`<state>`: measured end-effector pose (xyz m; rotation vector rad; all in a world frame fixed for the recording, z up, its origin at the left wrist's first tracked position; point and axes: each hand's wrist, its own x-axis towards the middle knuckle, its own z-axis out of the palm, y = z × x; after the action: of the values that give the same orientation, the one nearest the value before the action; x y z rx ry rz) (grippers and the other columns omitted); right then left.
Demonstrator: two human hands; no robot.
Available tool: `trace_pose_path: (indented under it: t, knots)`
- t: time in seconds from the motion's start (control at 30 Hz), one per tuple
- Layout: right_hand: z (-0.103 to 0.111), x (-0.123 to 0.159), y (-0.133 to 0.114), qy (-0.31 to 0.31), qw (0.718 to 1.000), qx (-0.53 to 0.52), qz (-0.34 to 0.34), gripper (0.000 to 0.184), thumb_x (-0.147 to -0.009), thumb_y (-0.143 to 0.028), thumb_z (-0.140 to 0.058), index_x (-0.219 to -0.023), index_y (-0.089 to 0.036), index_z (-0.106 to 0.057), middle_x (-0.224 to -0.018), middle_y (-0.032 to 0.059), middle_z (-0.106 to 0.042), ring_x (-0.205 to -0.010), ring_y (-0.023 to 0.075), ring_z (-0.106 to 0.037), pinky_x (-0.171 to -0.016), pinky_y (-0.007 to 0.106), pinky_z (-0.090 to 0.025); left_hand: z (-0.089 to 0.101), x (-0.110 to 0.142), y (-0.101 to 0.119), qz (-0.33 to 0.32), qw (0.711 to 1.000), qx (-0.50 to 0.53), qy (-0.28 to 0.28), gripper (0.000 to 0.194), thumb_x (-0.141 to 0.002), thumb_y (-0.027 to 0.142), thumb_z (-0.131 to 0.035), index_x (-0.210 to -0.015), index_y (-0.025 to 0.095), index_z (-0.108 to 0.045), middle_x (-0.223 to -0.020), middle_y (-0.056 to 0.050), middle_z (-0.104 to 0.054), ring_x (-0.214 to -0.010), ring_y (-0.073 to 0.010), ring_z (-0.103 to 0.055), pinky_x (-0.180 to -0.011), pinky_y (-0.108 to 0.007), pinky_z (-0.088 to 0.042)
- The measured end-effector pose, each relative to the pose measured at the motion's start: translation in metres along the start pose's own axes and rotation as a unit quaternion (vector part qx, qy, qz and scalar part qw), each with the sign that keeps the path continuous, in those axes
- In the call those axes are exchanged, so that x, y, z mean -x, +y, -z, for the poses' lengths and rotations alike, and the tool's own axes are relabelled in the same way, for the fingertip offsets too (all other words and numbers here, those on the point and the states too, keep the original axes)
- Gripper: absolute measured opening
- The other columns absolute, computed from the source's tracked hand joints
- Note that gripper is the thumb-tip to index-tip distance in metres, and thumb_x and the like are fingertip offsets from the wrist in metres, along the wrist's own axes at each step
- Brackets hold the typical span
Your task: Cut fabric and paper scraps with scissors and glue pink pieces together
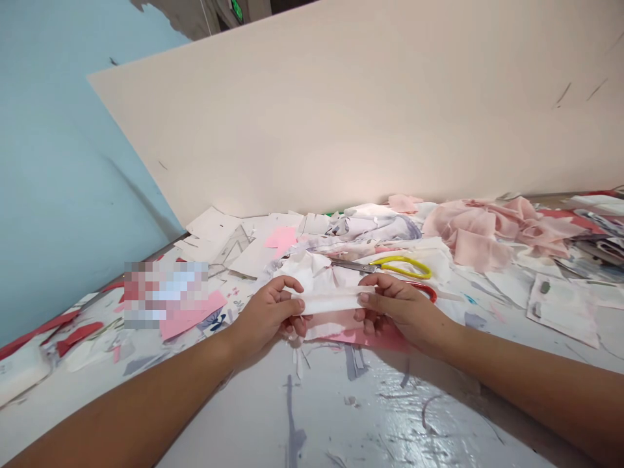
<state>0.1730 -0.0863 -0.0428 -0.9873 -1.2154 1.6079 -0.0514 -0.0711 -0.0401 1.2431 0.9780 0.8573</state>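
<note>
The only camera sits head-high, looking forward and down at both hands (266, 312).

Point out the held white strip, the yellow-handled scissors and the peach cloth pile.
White strip (334, 301): head view, mid-length between the hands.
Yellow-handled scissors (368, 268): head view, metal near the pivot.
Peach cloth pile (480, 250): head view, front fold.

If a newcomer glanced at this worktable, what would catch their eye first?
Probably the scissors with a bright yellow handle and a red one, lying open among pale scraps just beyond the hands. Next, the heap of salmon-pink fabric at the back right, and the left hand and right hand at the centre, holding a white strip between them.
</note>
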Motion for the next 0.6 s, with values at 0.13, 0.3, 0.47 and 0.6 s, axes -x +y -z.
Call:
trace_pose_path:
  t: [0.13, 0.3, 0.47, 0.6]
  knots:
    - [-0.001, -0.001, -0.002, 0.024, 0.999, 0.028, 0.009, 0.024, -0.069, -0.034, -0.066, -0.078, -0.018, -0.050, -0.061, -0.0012, -0.063, -0.048, 0.0115, -0.059, -0.046, 0.022, -0.040, -0.001, -0.002, -0.001, 0.012, 1.000, -0.020, 0.014, 0.011, -0.073, 0.023, -0.056, -0.080, 0.015, -0.053, -0.051, -0.004, -0.062, -0.047, -0.0125, -0.056, -0.045, -0.021, -0.035]
    - [0.000, 0.000, -0.002, 0.025, 0.999, -0.020, 0.014, 0.020, -0.071, -0.029, -0.065, -0.080, -0.019, -0.051, -0.061, -0.0007, -0.064, -0.048, 0.0096, -0.057, -0.047, 0.021, -0.040, -0.002, 0.001, 0.001, -0.010, 1.000, 0.010, 0.012, 0.008, -0.075, 0.024, -0.057, -0.073, 0.017, -0.054, -0.051, -0.001, -0.061, -0.047, -0.0111, -0.054, -0.048, -0.022, -0.039]
    - [-0.001, 0.001, -0.005, 0.030, 0.995, -0.097, -0.018, 0.019, -0.069, -0.025, -0.065, -0.080, -0.020, -0.051, -0.060, -0.0001, -0.064, -0.045, 0.0080, -0.054, -0.045, 0.019, -0.039, -0.003, 0.007, 0.003, -0.027, 0.999, 0.034, 0.031, 0.008, -0.073, 0.025, -0.061, -0.077, 0.020, -0.058, -0.053, 0.001, -0.060, -0.047, -0.0099, -0.054, -0.051, -0.024, -0.045]
    - [-0.002, 0.001, -0.007, 0.035, 0.992, -0.121, -0.024, 0.014, -0.069, -0.021, -0.063, -0.080, -0.020, -0.054, -0.060, 0.0001, -0.064, -0.045, 0.0070, -0.053, -0.044, 0.017, -0.039, -0.005, 0.010, 0.004, -0.065, 0.995, -0.049, 0.054, 0.012, -0.074, 0.031, -0.059, -0.075, 0.019, -0.061, -0.056, 0.001, -0.058, -0.048, -0.0106, -0.053, -0.041, -0.021, -0.043]
